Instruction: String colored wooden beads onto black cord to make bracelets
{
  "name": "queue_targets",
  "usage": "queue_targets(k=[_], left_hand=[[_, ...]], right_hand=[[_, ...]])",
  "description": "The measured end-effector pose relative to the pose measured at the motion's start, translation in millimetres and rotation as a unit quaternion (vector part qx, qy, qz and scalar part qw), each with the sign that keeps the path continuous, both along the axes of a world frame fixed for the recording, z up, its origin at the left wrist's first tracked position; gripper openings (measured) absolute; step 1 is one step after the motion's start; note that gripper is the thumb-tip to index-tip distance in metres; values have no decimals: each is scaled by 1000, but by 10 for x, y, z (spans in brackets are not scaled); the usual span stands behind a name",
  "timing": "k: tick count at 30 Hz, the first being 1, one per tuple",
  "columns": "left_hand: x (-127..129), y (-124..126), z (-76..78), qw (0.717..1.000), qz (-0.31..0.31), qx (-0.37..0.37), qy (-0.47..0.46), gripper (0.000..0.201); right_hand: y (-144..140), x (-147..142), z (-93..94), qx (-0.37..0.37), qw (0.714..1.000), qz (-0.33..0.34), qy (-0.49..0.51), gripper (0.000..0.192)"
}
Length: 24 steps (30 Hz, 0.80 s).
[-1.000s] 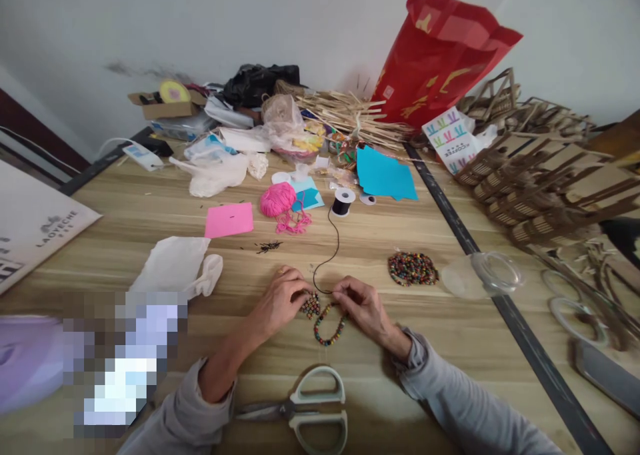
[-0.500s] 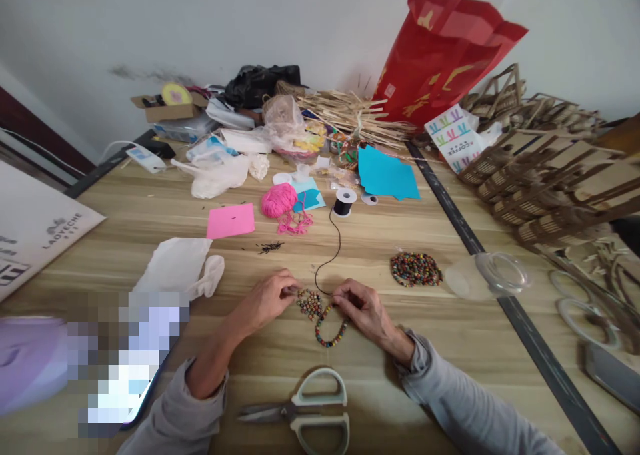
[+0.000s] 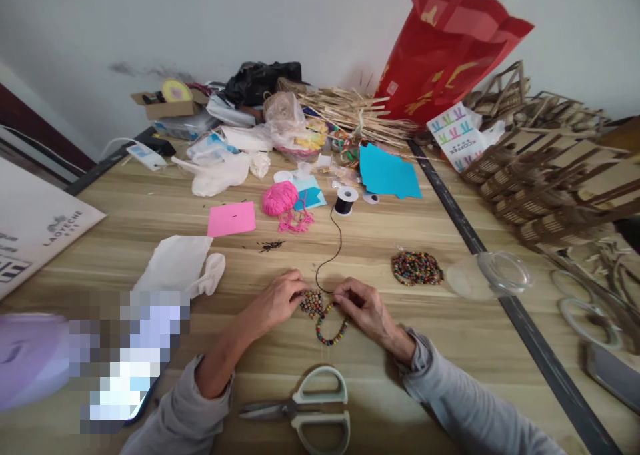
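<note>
My right hand (image 3: 367, 310) pinches the black cord (image 3: 339, 242) close to a curved string of small multicoloured wooden beads (image 3: 332, 340), which lies on the table. At the top left edge of a cluster of loose beads (image 3: 311, 304) is my left hand (image 3: 281, 298), its fingers bent together and the tips touching the cluster; whatever they pinch is hidden. The cord runs up from my right hand to a white spool (image 3: 346, 200) wound with black. Farther right lies a coiled heap of strung beads (image 3: 417, 268).
Scissors (image 3: 305, 412) lie near the front edge, between my forearms. A clear plastic container (image 3: 493, 275) stands on the right. Pink yarn (image 3: 280, 198), a pink card (image 3: 231, 220) and blue sheets (image 3: 390, 170) lie farther back. A phone (image 3: 135, 368) is on the left.
My left hand has moved slightly right, its fingertips now over the upper edge of the loose beads. My right hand keeps its pinch in nearly the same place.
</note>
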<state>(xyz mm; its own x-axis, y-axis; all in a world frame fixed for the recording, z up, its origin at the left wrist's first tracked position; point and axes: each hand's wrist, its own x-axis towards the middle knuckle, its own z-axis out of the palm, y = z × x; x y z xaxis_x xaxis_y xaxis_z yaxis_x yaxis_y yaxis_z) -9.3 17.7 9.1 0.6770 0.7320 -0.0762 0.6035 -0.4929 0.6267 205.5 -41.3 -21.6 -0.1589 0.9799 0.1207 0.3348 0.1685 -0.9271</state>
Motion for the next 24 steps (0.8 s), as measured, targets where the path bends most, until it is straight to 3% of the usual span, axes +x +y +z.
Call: queue_targets(k=[9, 16, 24], left_hand=[[-78, 18, 112, 999, 17, -39, -16, 23], [-105, 38, 66, 999, 25, -23, 13, 14], [-65, 25, 59, 1000, 22, 2, 21, 11]], right_hand=[[-1, -3, -54, -10, 999, -6, 42, 19], [-7, 5, -28, -13, 1000, -6, 27, 22], [7, 14, 16, 35, 999, 2, -10, 20]])
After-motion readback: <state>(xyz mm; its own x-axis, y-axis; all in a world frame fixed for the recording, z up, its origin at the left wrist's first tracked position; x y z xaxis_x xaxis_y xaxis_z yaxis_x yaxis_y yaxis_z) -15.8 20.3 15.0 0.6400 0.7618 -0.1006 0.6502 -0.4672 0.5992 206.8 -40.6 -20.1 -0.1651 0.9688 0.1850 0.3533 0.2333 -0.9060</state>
